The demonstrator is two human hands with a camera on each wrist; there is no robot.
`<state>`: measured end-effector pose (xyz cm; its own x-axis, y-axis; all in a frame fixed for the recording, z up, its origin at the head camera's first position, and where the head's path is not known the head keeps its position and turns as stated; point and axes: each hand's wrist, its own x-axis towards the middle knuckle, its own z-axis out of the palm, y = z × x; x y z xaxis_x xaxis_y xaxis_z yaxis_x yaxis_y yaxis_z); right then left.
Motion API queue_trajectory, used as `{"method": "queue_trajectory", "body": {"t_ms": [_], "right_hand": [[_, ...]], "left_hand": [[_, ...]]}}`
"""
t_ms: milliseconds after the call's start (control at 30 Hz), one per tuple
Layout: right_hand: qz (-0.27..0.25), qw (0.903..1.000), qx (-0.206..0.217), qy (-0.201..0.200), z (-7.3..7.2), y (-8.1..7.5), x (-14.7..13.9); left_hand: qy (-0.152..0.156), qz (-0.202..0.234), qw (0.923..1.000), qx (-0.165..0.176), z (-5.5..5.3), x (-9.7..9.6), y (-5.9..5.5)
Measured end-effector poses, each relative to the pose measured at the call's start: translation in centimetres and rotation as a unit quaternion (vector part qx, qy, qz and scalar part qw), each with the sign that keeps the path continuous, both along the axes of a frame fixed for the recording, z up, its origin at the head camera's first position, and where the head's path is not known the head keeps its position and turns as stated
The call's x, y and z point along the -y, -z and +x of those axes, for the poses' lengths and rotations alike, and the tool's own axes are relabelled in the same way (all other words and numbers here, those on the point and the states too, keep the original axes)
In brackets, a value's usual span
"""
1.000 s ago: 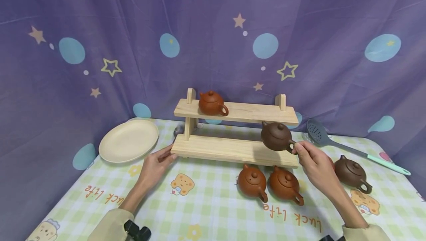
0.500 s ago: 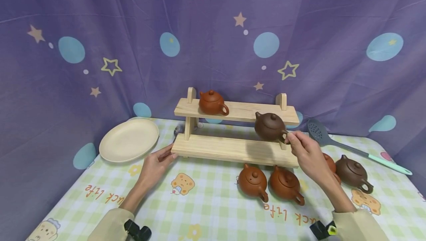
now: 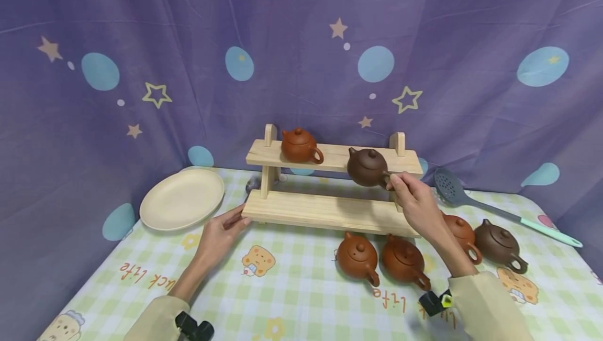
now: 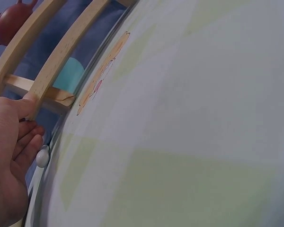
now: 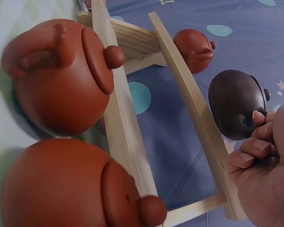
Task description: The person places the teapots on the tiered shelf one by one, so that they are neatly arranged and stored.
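Observation:
My right hand (image 3: 416, 202) grips a dark brown teapot (image 3: 367, 167) by its handle, its spout pointing left. In the head view the pot overlaps the upper board of a two-tier wooden shelf (image 3: 320, 210), right of a reddish-brown teapot (image 3: 298, 144) standing there. In the right wrist view, curled fingers (image 5: 258, 146) wrap the handle of the dark pot (image 5: 234, 104), close beside the upper board. My left hand (image 3: 221, 239) pinches the left end of the lower board. The left wrist view shows its thumb and fingers (image 4: 26, 137) at that board end.
Two reddish-brown teapots (image 3: 357, 258) sit in front of the shelf. Another reddish-brown teapot (image 3: 460, 232) and a dark brown teapot (image 3: 497, 244) stand to the right. Behind them lies a slotted ladle (image 3: 490, 207); a cream plate (image 3: 183, 199) lies left. A purple curtain (image 3: 301, 42) hangs behind.
My right hand has carried the dark brown teapot up and left, from before the lower board to the upper board's level. The left hand has stayed at the shelf end.

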<state>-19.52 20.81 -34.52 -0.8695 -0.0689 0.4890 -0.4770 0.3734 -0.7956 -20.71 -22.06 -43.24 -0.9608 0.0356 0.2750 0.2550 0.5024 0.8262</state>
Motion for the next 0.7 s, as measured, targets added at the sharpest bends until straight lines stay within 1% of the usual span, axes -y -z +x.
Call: {"method": "queue_trajectory", "body": {"t_ms": [133,300,433,700], "right_hand": [[0.0,1.0,0.005,0.002,-0.6,-0.1,0.5],[0.012,0.9998,0.015,0.007,-1.3,-0.3,1.0],[0.026,0.9993,0.019,0.02,-1.8,-0.4,1.4],[0.034,0.999,0.015,0.027,-2.9,-0.8,2.2]], "left_hand": [[0.0,0.001,1.0,-0.002,-0.1,0.0,0.1],[0.0,0.003,1.0,-0.003,0.0,0.0,0.1],[0.001,0.005,1.0,0.0,0.0,-0.1,0.1],[0.003,0.002,1.0,-0.002,0.0,0.0,0.1]]}}
